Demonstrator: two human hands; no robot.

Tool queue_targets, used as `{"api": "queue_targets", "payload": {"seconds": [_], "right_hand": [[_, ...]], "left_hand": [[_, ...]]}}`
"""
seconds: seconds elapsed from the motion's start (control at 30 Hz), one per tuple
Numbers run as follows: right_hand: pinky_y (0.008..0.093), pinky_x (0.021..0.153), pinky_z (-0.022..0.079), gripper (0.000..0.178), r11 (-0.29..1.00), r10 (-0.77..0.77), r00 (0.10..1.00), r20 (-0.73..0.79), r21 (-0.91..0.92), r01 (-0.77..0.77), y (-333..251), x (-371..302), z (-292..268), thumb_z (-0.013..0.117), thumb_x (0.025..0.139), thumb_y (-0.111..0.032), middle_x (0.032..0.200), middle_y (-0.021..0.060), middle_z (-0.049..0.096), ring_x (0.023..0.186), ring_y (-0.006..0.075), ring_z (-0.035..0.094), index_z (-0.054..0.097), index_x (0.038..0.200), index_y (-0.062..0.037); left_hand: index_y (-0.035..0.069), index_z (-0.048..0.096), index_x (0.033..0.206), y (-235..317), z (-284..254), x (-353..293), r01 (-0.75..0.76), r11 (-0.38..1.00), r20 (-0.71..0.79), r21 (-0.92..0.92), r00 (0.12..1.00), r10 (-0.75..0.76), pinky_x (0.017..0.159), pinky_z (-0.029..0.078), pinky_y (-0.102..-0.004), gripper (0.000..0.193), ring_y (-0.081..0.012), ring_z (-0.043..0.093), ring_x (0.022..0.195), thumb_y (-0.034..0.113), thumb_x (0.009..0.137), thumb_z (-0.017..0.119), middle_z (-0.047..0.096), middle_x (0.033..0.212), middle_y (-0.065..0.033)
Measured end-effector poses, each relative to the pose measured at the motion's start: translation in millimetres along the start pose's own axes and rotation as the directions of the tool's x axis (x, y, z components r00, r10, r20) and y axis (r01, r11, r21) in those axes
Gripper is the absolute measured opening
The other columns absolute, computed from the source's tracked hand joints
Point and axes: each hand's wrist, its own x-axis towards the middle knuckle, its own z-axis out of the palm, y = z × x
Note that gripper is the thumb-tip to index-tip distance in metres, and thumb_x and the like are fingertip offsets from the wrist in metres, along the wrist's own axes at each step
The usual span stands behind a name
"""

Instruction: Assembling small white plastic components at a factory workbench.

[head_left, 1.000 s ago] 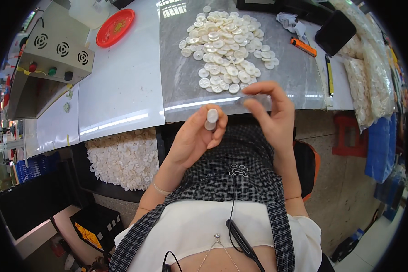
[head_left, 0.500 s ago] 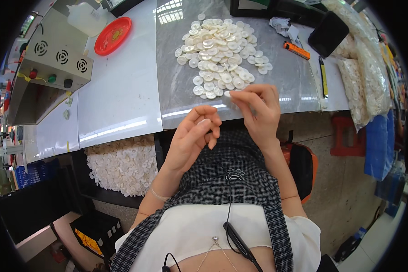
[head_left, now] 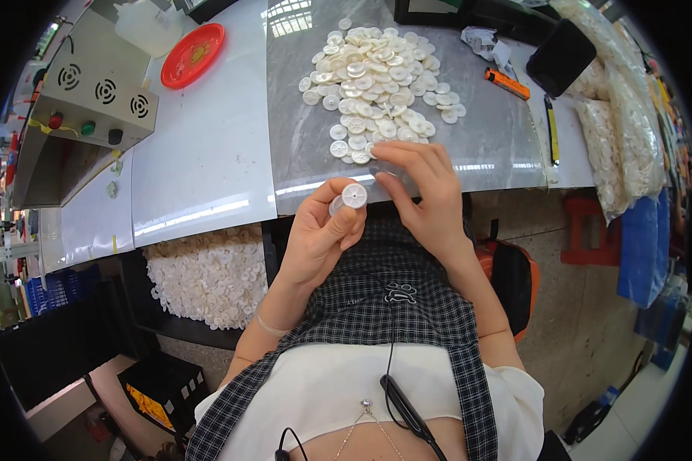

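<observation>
In my left hand a small white plastic gear is pinched between thumb and fingers, its toothed round face turned up. Another white piece shows partly behind it, against the fingers; whether it is a second gear I cannot tell. My right hand is open above the table's near edge, thumb and index finger apart. Its index fingertip is at the near edge of a pile of white gears, and I cannot tell whether it touches one. The pile spreads over the grey tabletop, with several gears lying loose around it.
Left on the table stand a metal box with buttons, a red plate and a white bottle. At right lie an orange marker, a yellow cutter and bagged white parts. Below left, a bin holds white pieces.
My right hand held a white piece between its fingertips; those fingers are now apart and nearer the pile. My left hand has turned, and a gear now shows in its grip.
</observation>
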Motion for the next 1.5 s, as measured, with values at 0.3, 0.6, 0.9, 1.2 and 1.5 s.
{"api": "queue_targets", "payload": {"seconds": [0.3,0.6,0.9,1.2,1.5], "right_hand": [[0.0339,0.073,0.048,0.018,0.994,-0.013,0.998,0.055,-0.104,0.019,10.7,-8.3,3.7,0.073,0.075,-0.003,0.092,0.0041,0.067,0.086,0.0235,0.061,0.068,0.091,-0.0068],[0.0253,0.073,0.054,0.017,0.942,0.113,0.993,0.025,0.316,-0.115,-0.1,-11.8,-7.5,0.072,0.075,0.006,0.098,0.0072,0.067,0.090,0.0154,0.066,0.068,0.088,-0.0043],[0.0256,0.072,0.053,0.022,0.901,-0.022,0.998,0.059,0.435,-0.005,-14.1,-15.1,-9.8,0.075,0.070,0.007,0.100,0.0091,0.066,0.087,0.0173,0.065,0.068,0.087,-0.0047],[0.0282,0.079,0.048,0.017,0.923,0.173,0.981,0.084,0.334,-0.191,-0.7,-3.3,7.5,0.066,0.079,0.005,0.102,0.0071,0.065,0.089,0.0191,0.062,0.065,0.094,-0.0040],[0.0355,0.076,0.046,0.021,0.999,-0.017,0.991,0.131,-0.029,0.021,8.5,-7.1,15.9,0.072,0.073,-0.003,0.092,0.0059,0.064,0.085,0.0261,0.060,0.067,0.093,-0.0072]], "left_hand": [[0.003,0.054,0.107,-1.6,-3.7,-0.3,-0.001,1.000,0.027,-0.006,1.000,0.001,0.054,0.034,-0.0187,0.029,-0.0056,0.042,0.061,0.025,0.092,0.065,0.052,0.077,-0.0001],[0.002,0.044,0.123,-0.5,10.1,0.0,-0.015,0.998,-0.044,0.060,0.999,0.018,0.063,0.043,-0.0196,0.038,-0.0097,0.052,0.076,0.013,0.091,0.063,0.054,0.103,-0.0071],[0.005,0.044,0.124,-1.5,0.0,-2.0,0.022,1.000,0.041,-0.008,0.999,-0.021,0.062,0.041,-0.0187,0.040,-0.0093,0.051,0.078,0.017,0.092,0.064,0.055,0.104,-0.0047],[0.004,0.043,0.123,-0.9,-6.2,1.5,0.064,0.979,0.118,-0.194,0.992,-0.042,0.056,0.039,-0.0172,0.039,-0.0090,0.043,0.081,0.031,0.097,0.055,0.046,0.104,-0.0059],[0.004,0.048,0.118,-2.5,-13.4,1.1,0.058,0.952,0.103,-0.299,0.994,-0.028,0.062,0.042,-0.0225,0.034,-0.0120,0.051,0.082,0.033,0.099,0.051,0.054,0.108,-0.0080]]}}
